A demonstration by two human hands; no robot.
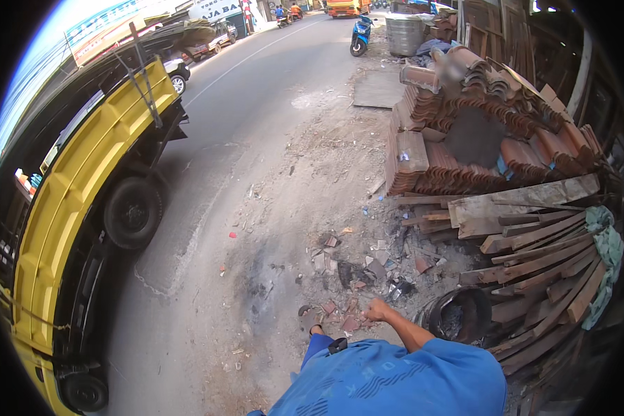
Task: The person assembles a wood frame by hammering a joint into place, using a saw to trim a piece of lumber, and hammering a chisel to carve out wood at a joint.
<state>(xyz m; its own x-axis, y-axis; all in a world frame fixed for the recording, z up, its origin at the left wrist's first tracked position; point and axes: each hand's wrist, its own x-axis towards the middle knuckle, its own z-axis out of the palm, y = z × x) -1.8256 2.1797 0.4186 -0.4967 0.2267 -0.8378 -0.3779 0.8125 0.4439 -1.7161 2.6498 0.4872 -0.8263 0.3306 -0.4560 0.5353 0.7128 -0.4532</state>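
Note:
My right hand [376, 310] is closed in a fist, and nothing shows sticking out of it. It hangs in front of my blue shirt [388, 378], over broken roof tile pieces [350, 323] scattered on the ground. Close by on its right stands a round black bucket [457, 315] with grey matter inside. My left hand is out of the picture. One of my feet [310, 317] shows ahead, in a sandal or shoe, at the edge of the rubble.
Stacked clay roof tiles [457, 163] rise at the right, with wooden planks [548, 256] and a green cloth [602, 267] nearer. A yellow truck [83, 187] stands along the left. Up the road are a blue motorcycle [361, 35], a metal drum [404, 35] and an orange truck [349, 7].

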